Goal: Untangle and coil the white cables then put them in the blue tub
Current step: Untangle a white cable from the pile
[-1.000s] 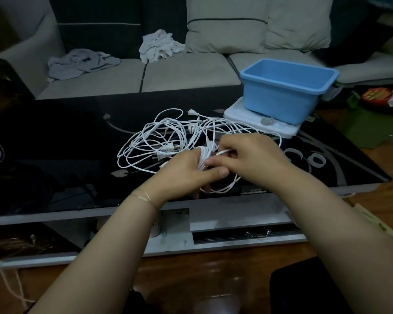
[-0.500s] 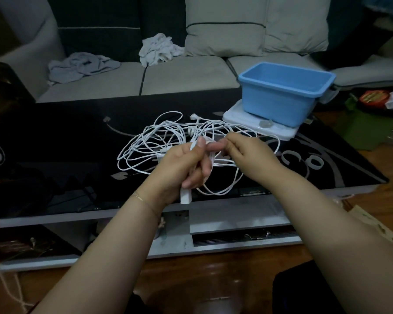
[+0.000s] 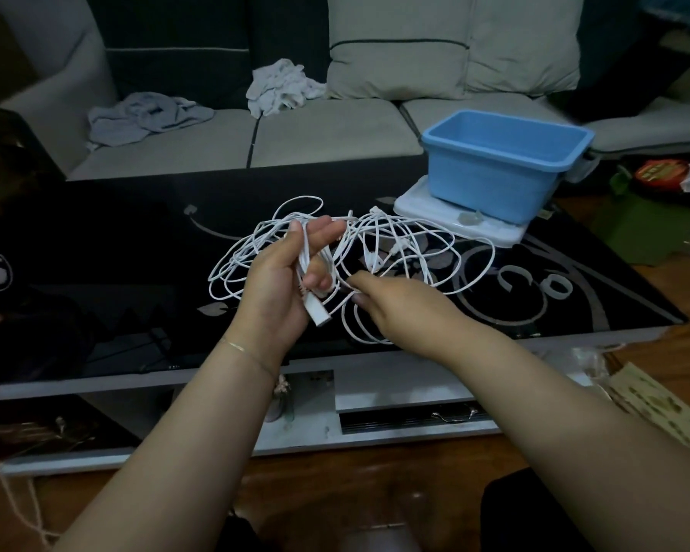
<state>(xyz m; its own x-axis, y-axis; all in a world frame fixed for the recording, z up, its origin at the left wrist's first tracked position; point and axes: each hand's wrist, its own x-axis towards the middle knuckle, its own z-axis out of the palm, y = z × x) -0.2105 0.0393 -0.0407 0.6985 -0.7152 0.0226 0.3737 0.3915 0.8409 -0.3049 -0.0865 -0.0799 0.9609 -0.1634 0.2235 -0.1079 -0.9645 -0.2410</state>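
A black glass table [image 3: 96, 272] fills mid-frame, a sofa [image 3: 335, 133] behind it. At centre my left hand [image 3: 279, 280] grips a bunch of cables [image 3: 407, 249], a plug dangling below, while my right hand [image 3: 395, 304] pinches a strand just beside it. The tub [image 3: 498, 169] sits upper right on a white lid [image 3: 494, 233].

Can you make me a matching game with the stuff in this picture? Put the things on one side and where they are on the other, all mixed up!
Things:
1. blue tub
2. white cables
3. grey cloth
4. white plug

Places:
A. on the sofa seat
B. hanging below the left hand
C. on a white lid
D. spread over the black table

Pairs: 1-C, 2-D, 3-A, 4-B
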